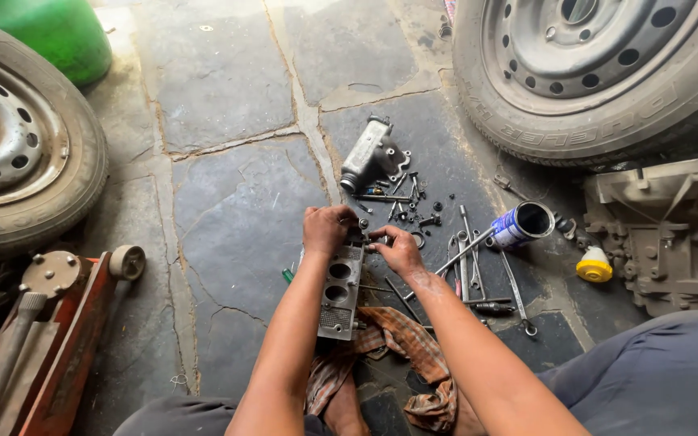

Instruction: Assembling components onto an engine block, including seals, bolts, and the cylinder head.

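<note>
A long grey metal engine part [341, 289] with round bores stands on end on the stone floor between my knees. My left hand [326, 228] grips its top end. My right hand [397, 249] touches the top right corner of the part, fingers pinched on something small that I cannot make out. A checked rag [404, 349] lies under and beside the part's lower end.
Several spanners [466, 262], bolts [414, 202], a grey metal housing [369, 155], an open tin can [523, 223] and a yellow cap [594, 266] lie ahead. Wheels stand at left [18, 145] and right [599, 73]. An orange floor jack [58, 339] and a gearbox casing [664, 234] flank me.
</note>
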